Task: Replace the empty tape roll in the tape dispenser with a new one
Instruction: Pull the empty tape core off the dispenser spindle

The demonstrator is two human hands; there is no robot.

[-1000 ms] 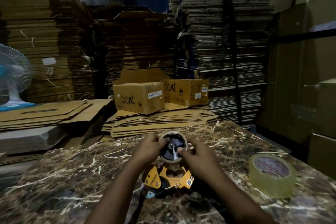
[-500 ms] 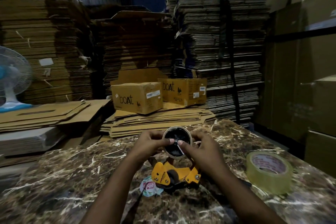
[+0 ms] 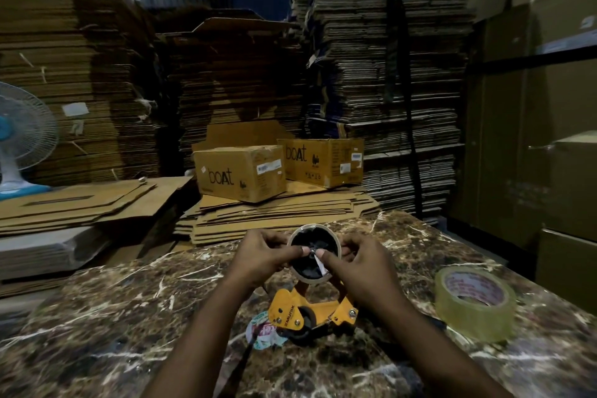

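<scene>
Head cam: compared with half a second back, barely anything differs. The yellow tape dispenser (image 3: 311,312) sits in the same spot near the middle of the bench (image 3: 129,317), and both hands stay up at the empty roll (image 3: 314,254), thumbs now a bit further into the black hub.

Count: one dispenser, one empty roll on it, one new tape roll (image 3: 474,303), two "boat" boxes (image 3: 240,176) behind, one fan (image 3: 22,136) at far left.

The left hand (image 3: 263,255) curls its fingers round the roll's left rim, and the right hand (image 3: 361,263) does the same on the right rim, so the cardboard ring sits pinched between them, above the dispenser frame. A small white scrap shows at the right thumb. The new roll lies flat near the bench's right edge, well apart from both hands. A crumpled label (image 3: 263,331) lies just left of the dispenser.
</scene>
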